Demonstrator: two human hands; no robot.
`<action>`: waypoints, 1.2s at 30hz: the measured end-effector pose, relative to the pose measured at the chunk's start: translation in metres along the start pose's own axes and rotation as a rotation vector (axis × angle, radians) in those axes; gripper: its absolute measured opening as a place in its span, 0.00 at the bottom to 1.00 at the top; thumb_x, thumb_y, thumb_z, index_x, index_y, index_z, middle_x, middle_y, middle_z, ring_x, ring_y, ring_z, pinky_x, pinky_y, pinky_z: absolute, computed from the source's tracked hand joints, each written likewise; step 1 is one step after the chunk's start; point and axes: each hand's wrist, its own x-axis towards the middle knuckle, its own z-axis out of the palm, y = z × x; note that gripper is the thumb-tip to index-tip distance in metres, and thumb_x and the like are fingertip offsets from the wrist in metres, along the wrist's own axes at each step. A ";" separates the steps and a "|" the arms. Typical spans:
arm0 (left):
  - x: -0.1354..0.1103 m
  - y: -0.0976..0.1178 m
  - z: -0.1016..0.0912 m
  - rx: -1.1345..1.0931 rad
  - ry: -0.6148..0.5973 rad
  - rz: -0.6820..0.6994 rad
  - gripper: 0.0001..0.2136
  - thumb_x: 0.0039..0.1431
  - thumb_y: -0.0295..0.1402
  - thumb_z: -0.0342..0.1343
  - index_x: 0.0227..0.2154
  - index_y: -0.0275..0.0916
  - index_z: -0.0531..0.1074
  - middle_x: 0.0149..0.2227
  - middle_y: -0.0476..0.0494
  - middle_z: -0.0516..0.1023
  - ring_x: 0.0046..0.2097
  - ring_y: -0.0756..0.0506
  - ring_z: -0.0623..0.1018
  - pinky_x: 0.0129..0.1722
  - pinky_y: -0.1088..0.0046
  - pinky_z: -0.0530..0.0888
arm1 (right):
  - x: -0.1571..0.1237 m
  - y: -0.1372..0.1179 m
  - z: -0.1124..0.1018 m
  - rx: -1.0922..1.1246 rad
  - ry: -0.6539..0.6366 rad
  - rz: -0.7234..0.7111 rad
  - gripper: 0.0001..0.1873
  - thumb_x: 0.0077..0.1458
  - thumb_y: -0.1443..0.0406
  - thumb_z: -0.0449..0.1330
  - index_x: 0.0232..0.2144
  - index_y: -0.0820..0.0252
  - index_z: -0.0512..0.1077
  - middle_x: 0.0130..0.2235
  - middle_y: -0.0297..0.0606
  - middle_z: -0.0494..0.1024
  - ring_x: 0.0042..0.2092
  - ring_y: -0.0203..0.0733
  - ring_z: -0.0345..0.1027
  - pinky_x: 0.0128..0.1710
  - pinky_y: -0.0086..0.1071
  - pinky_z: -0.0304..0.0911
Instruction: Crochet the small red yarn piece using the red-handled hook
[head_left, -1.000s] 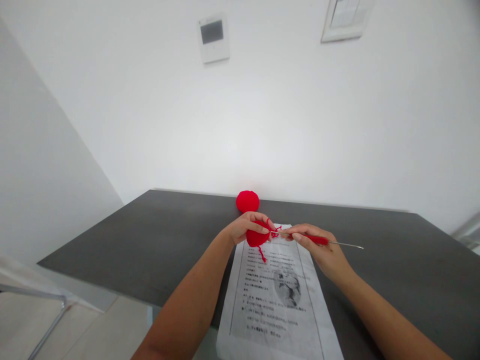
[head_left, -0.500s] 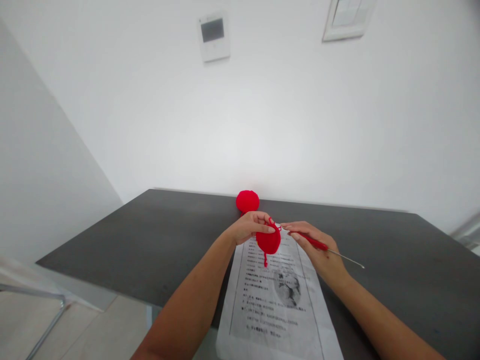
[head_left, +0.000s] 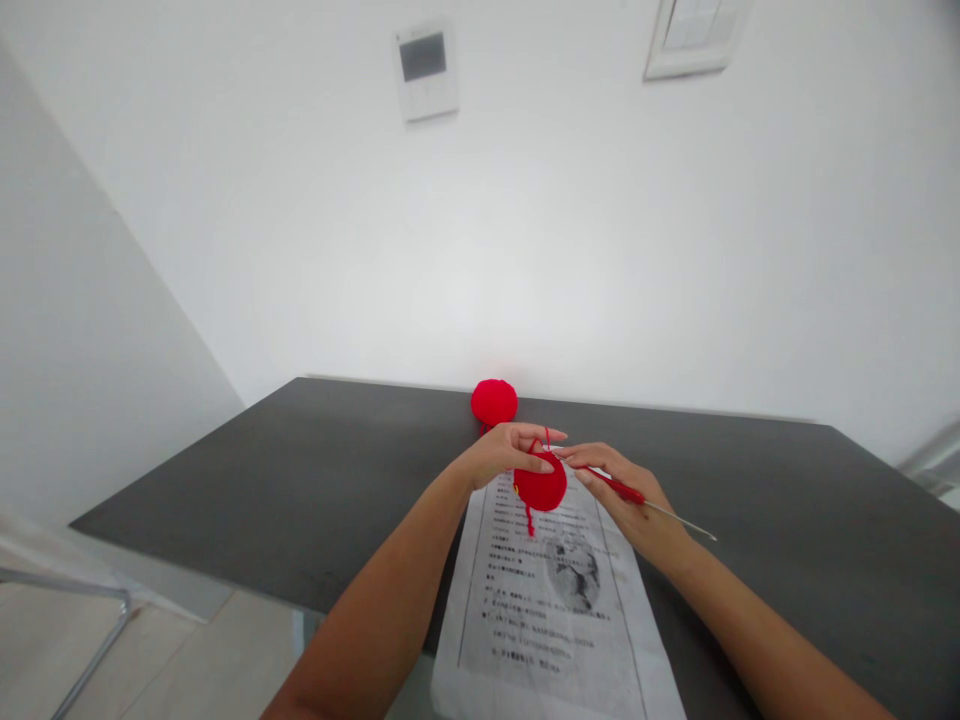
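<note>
Pinching the red round pc. (head_left: 541, 490) near its top edge, your L hand (head_left: 510, 452) has thumb in front and fingers raised behind, w/ a strand of red yarn (head_left: 547, 438) by the fingertips. Your R hand (head_left: 622, 490) is closed pen-style on the red-handled hook (head_left: 624, 489); its bare metal end sticks out past the hand, lower R. The working tip is at the pc.'s top edge, too small & covered to tell if it's thru a loop. Hands are v. close together, pc. btwn them, above the upper part of the printed sheet (head_left: 540, 625).

A short red tail (head_left: 529, 522) hangs off the pc.'s bottom, & a tiny yellow bit (head_left: 516, 490) shows at its L edge. Your L thumb covers some of the pc.; hands & pc. block the sheet's top lines. Red yarn ball (head_left: 494, 401) sits on the dark table (head_left: 300, 470) just beyond your L hand, near the wall (head_left: 487, 250).

Up on the wall: panel w/ dark screen (head_left: 425, 75) L of ctr., switch plate (head_left: 694, 40) to the R, both well apart from your hands. Metal frame (head_left: 109, 648) stands on the floor (head_left: 202, 665), lower L.
</note>
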 end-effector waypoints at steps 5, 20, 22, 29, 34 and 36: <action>-0.001 0.003 0.002 0.072 0.051 0.057 0.23 0.38 0.31 0.69 0.42 0.36 0.76 0.33 0.44 0.79 0.35 0.49 0.77 0.37 0.74 0.69 | 0.001 0.001 -0.005 0.024 0.031 0.076 0.11 0.60 0.58 0.55 0.36 0.54 0.75 0.43 0.41 0.80 0.46 0.46 0.74 0.47 0.39 0.67; 0.000 0.006 0.009 0.078 0.140 0.108 0.14 0.37 0.31 0.68 0.30 0.34 0.77 0.27 0.47 0.75 0.30 0.52 0.72 0.32 0.76 0.66 | 0.003 0.000 -0.012 0.217 0.026 0.204 0.14 0.60 0.55 0.55 0.33 0.57 0.75 0.39 0.40 0.81 0.41 0.44 0.75 0.43 0.37 0.69; 0.000 0.006 0.010 0.074 0.143 0.106 0.14 0.37 0.30 0.68 0.30 0.34 0.77 0.26 0.48 0.75 0.29 0.53 0.72 0.31 0.77 0.65 | 0.003 0.001 -0.013 0.207 0.012 0.194 0.14 0.60 0.55 0.55 0.33 0.57 0.75 0.39 0.40 0.80 0.41 0.45 0.74 0.43 0.37 0.69; 0.001 0.004 0.011 0.104 0.171 0.101 0.12 0.39 0.27 0.65 0.32 0.33 0.76 0.25 0.49 0.73 0.28 0.54 0.70 0.29 0.77 0.62 | 0.002 0.005 -0.016 0.130 -0.034 0.133 0.13 0.61 0.57 0.54 0.34 0.57 0.75 0.40 0.40 0.80 0.43 0.46 0.74 0.44 0.38 0.69; 0.002 0.003 0.011 0.139 0.172 0.117 0.12 0.40 0.27 0.64 0.32 0.33 0.76 0.26 0.49 0.73 0.28 0.53 0.70 0.30 0.76 0.63 | 0.001 0.005 -0.017 0.088 -0.064 0.136 0.14 0.62 0.58 0.53 0.33 0.57 0.75 0.40 0.41 0.80 0.43 0.46 0.75 0.45 0.39 0.68; 0.002 0.003 0.011 0.157 0.175 0.121 0.12 0.40 0.27 0.64 0.32 0.33 0.76 0.26 0.49 0.72 0.28 0.53 0.70 0.30 0.76 0.63 | 0.001 0.004 -0.017 0.056 -0.076 0.139 0.14 0.62 0.58 0.52 0.34 0.57 0.75 0.40 0.41 0.80 0.42 0.46 0.74 0.44 0.39 0.67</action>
